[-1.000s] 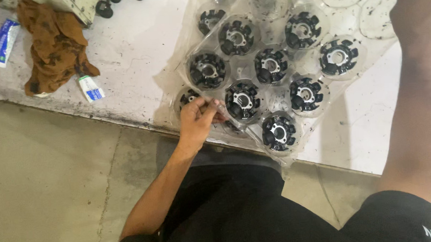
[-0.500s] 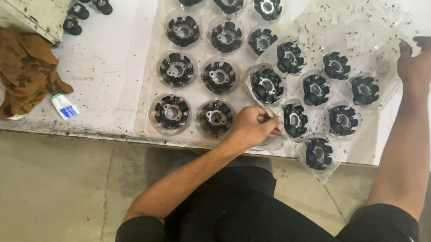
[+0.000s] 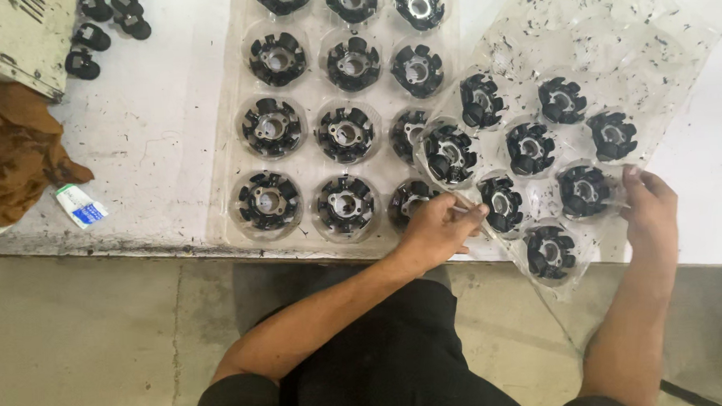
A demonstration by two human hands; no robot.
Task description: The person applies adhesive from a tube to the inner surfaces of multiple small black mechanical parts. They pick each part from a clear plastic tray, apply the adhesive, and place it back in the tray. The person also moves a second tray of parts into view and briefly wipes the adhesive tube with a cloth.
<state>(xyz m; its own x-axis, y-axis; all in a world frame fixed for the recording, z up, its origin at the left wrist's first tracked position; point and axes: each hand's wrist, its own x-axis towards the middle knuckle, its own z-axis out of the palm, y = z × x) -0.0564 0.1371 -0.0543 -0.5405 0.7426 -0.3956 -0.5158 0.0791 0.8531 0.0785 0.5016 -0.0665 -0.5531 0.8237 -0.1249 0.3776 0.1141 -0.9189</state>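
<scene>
**Two trays of black parts, one on top of the other**

At the near edge of the table (image 3: 163,138), both hands hold a clear plastic tray (image 3: 582,63). My left hand (image 3: 439,228) pinches the tray's near-left edge, fingers closed on the thin plastic. My right hand (image 3: 649,207) grips its near-right edge, thumb on top. This top tray lies at a slant and hangs a bit over the table edge. Its left side rests on a second tray (image 3: 231,119) that lies flat.

The top tray looks only part full. About eight black round parts (image 3: 450,152) sit in its near cups. Its far cups are see-through and bare, with just dark specks in them. So I would say some filling or emptying is done there and more is left, though I cannot tell which.

The flat tray looks full. Every cup I can see holds a round part (image 3: 346,133), and the far row runs off the top of the view.

Farther left lie a small white and blue tube (image 3: 81,205), a brown rag (image 3: 10,161), a grey box (image 3: 13,35) and some small black bits (image 3: 94,36).
</scene>
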